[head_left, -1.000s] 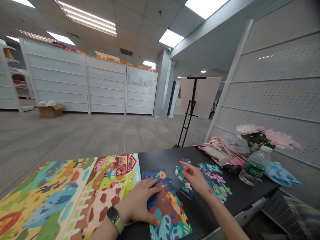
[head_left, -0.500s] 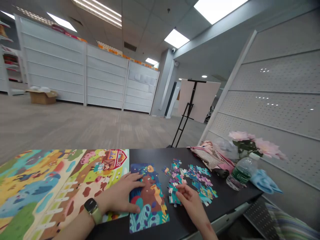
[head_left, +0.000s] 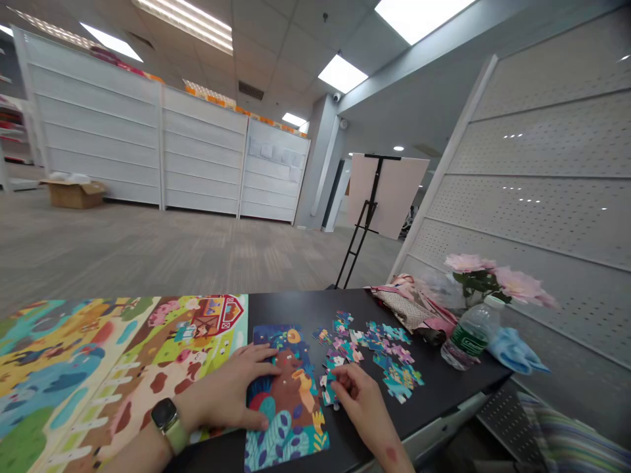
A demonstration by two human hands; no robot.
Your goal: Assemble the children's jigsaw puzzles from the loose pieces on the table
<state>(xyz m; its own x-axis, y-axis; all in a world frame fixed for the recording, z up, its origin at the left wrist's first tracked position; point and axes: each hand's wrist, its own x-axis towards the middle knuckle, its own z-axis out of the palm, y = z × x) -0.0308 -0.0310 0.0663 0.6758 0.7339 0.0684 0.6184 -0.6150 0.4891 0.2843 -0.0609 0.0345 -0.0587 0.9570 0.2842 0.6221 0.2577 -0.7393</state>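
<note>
My left hand [head_left: 229,394] lies flat, fingers spread, on the left part of a partly built picture puzzle [head_left: 288,410] showing a brown animal among blue leaves. A watch is on that wrist. My right hand [head_left: 357,401] pinches a small puzzle piece [head_left: 328,392] just beside the puzzle's right edge. Several loose colourful pieces [head_left: 382,348] lie scattered on the black table [head_left: 296,305] to the right of both hands.
Two large finished picture boards [head_left: 123,361] cover the table's left side. At the far right stand a water bottle [head_left: 468,335], pink flowers [head_left: 497,276], a blue cloth [head_left: 515,351] and a patterned bag [head_left: 411,305]. An easel [head_left: 374,203] stands on the floor behind.
My right hand has drawn back from the loose pieces toward the puzzle's right edge with a piece in its fingers. My left hand stayed on the puzzle. The view shifted slightly.
</note>
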